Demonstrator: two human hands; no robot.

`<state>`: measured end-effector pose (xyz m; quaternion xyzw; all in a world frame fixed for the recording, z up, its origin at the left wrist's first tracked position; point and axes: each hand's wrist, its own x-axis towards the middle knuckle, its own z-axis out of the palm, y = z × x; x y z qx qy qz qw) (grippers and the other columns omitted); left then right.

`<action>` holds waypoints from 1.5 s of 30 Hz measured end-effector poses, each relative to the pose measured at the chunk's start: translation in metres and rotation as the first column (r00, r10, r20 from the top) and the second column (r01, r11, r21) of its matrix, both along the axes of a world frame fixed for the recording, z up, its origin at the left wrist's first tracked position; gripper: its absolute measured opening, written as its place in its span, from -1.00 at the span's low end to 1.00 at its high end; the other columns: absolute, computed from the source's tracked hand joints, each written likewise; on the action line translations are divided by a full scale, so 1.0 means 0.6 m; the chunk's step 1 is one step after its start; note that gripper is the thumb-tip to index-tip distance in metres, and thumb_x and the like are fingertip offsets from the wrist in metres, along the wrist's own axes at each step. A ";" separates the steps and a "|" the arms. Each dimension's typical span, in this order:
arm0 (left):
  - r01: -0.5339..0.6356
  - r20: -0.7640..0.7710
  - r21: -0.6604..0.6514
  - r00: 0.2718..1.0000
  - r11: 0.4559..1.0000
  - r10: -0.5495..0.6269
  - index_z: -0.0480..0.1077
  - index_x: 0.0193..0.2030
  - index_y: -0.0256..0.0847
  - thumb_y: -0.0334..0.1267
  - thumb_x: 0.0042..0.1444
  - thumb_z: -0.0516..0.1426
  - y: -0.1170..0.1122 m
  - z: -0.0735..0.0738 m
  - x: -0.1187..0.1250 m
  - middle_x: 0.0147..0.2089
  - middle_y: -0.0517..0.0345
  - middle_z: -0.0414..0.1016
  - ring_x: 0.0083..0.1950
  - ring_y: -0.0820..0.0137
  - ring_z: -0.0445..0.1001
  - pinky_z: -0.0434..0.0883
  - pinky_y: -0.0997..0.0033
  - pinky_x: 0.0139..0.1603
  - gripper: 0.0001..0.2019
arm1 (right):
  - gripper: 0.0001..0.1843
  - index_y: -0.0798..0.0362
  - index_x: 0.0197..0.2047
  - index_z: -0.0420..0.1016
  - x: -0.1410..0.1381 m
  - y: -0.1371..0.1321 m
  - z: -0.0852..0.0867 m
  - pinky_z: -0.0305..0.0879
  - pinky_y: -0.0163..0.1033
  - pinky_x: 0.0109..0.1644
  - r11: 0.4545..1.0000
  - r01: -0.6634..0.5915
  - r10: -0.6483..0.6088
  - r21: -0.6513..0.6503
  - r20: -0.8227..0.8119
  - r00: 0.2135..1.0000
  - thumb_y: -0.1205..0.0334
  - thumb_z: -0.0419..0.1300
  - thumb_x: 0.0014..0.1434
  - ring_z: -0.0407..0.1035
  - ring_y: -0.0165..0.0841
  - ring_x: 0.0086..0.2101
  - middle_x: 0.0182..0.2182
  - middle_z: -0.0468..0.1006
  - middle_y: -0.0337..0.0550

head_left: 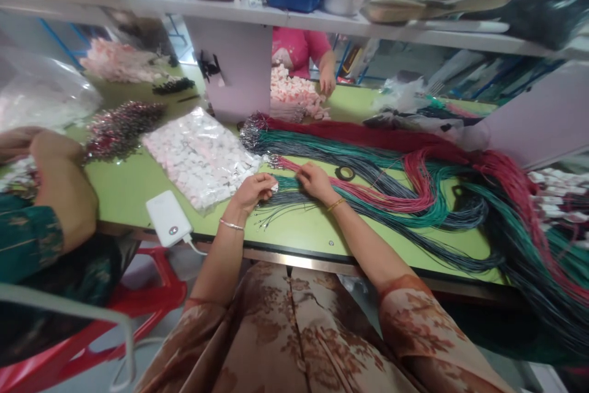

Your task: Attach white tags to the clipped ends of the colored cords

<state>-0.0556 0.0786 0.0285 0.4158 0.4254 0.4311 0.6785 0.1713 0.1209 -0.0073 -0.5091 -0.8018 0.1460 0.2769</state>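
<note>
My left hand (255,192) is closed in a pinch above the bench, with a small white connector (275,186) at its fingertips. My right hand (315,181) rests over the wire bundles with fingers curled together; what lies between them is hidden. Pink-red wires (368,194) and green wires (288,183) run beside and under it. Dark grey wires (294,199) lie just below both hands, their loose ends fanned out near the left one. A clear plastic bag of white connectors (200,157) lies to the left of my left hand.
A white power bank (168,218) with a cable sits at the front edge. A black tape roll (345,173) lies among the wires. Thick red wires (350,131) stretch behind. A shelf (294,18) crosses overhead. Co-workers' arms show at left (64,178) and across the bench (327,71).
</note>
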 end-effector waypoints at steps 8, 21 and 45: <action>-0.150 0.170 0.021 0.975 0.988 0.144 0.47 -0.34 -0.31 -0.29 -0.11 0.35 0.003 -0.011 0.015 -0.41 0.17 0.47 -0.46 0.59 0.39 0.35 0.63 -0.44 -0.79 | -0.83 0.06 -0.32 0.35 -0.036 -0.020 0.049 0.11 -0.30 -0.33 0.997 -0.060 0.044 -0.051 -0.283 0.958 0.16 0.04 0.21 0.18 -0.40 -0.47 -0.49 0.39 -0.24; -0.154 0.351 0.023 0.926 0.988 0.136 0.48 -0.31 -0.26 -0.28 -0.10 0.35 0.005 -0.014 0.022 -0.31 0.18 0.46 -0.41 0.56 0.36 0.35 0.57 -0.37 -0.79 | -0.80 0.08 -0.43 0.38 -0.071 -0.061 0.081 0.08 -0.34 -0.42 0.986 -0.121 0.054 -0.115 -0.465 0.884 0.12 0.14 0.08 0.12 -0.47 -0.52 -0.54 0.36 -0.28; -0.319 0.154 0.076 0.940 0.945 0.305 0.51 -0.33 -0.28 -0.27 -0.13 0.35 0.000 -0.023 0.047 -0.47 0.23 0.44 -0.49 0.58 0.31 0.29 0.54 -0.43 -0.78 | -0.71 0.08 -0.49 0.32 -0.081 -0.066 0.060 0.00 -0.32 -0.42 0.987 -0.128 0.086 -0.094 -0.362 0.928 0.10 0.06 0.19 0.10 -0.47 -0.55 -0.59 0.32 -0.28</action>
